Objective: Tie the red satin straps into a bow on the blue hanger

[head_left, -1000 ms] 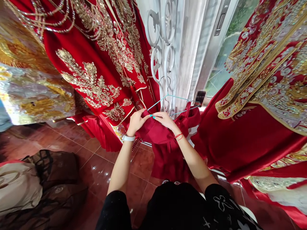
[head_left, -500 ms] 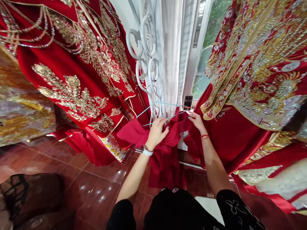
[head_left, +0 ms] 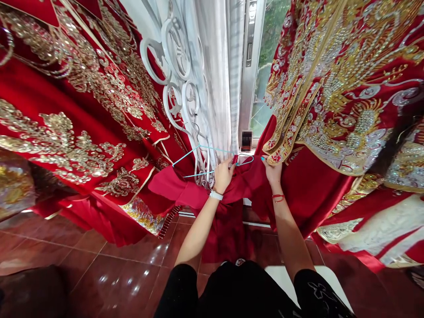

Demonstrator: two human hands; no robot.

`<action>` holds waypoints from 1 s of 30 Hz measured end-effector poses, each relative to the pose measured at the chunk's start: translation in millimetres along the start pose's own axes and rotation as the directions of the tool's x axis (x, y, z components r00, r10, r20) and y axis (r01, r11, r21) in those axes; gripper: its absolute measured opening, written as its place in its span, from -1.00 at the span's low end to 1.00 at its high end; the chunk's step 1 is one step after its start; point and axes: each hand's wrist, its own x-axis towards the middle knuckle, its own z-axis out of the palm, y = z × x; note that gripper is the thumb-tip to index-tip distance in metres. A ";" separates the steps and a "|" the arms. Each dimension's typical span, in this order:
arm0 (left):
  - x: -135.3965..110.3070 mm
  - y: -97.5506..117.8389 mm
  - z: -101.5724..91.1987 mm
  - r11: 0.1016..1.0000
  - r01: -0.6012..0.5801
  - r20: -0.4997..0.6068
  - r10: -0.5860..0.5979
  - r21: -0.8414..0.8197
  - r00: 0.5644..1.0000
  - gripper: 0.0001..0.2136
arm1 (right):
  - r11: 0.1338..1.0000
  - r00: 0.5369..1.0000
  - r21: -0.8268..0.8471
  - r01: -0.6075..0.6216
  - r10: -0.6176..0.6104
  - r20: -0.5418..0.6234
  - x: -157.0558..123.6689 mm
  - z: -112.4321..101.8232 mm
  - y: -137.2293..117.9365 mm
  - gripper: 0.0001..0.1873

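Note:
A dark red dress with a wide folded neckline hangs on a thin light blue hanger. My left hand is closed at the middle of the neckline, pinching the dress by a strap beside the hanger bar. The hanger's rounded right end shows bare between my hands. My right hand holds the dress's right shoulder edge, its thumb on top and its other fingers partly hidden by the cloth and an embroidered hem. The dress's left shoulder covers the hanger's left end.
Red garments with gold beadwork hang at left, and a gold-embroidered red jacket hangs at right. Behind the hanger stand a white scrollwork frame and a white curtain. A white stool-like surface is below my right arm.
My right hand has moved right with the dress's shoulder, and the hanger's right end now shows. My left hand has closed in at the strap. The view has turned slightly right.

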 end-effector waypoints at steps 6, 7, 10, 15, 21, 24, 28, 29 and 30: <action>1.7 2.3 1.4 0.999 0.033 -0.010 -0.032 0.024 0.999 -0.67 | 0.998 0.998 0.016 0.063 -0.064 0.014 -2.2 4.0 -8.8 -0.73; 2.3 2.1 1.3 0.999 0.027 -0.008 -0.027 0.022 1.000 -0.68 | 0.998 0.997 0.014 0.066 -0.066 0.030 -0.8 4.4 -9.4 -0.74; 3.1 0.6 0.7 1.000 -0.008 0.013 0.008 0.006 1.000 -0.69 | 0.997 0.991 0.009 0.081 -0.082 0.101 5.7 8.3 -15.0 -0.75; 1.1 0.1 -0.4 1.000 -0.019 0.040 0.019 -0.004 0.999 -0.70 | 0.992 0.895 0.022 0.121 -0.119 0.430 16.5 13.3 -39.1 -0.73; -5.7 3.1 -0.8 1.000 0.006 0.030 -0.005 -0.008 1.000 -0.72 | 0.946 0.884 -0.177 0.270 -0.171 0.434 8.6 1.7 -58.9 -0.83; -20.6 9.6 1.0 0.999 -0.041 -0.112 0.038 -0.024 0.993 -0.71 | 0.911 0.894 -0.283 0.299 -0.165 0.416 4.0 -1.6 -63.3 -0.82; -36.8 28.9 -4.8 0.968 -0.235 -0.286 0.250 0.088 0.925 -0.76 | 0.917 0.843 -0.237 0.321 -0.163 0.512 13.0 -4.3 -72.7 -0.92; -34.4 35.2 -9.1 0.942 -0.313 -0.232 0.333 0.121 0.914 -0.77 | 0.921 0.823 -0.223 0.320 -0.154 0.547 17.7 -5.5 -75.3 -0.94; -28.1 41.7 -14.3 0.912 -0.383 -0.154 0.403 0.145 0.902 -0.76 | 0.924 0.799 -0.214 0.317 -0.139 0.585 22.8 -6.9 -77.7 -0.94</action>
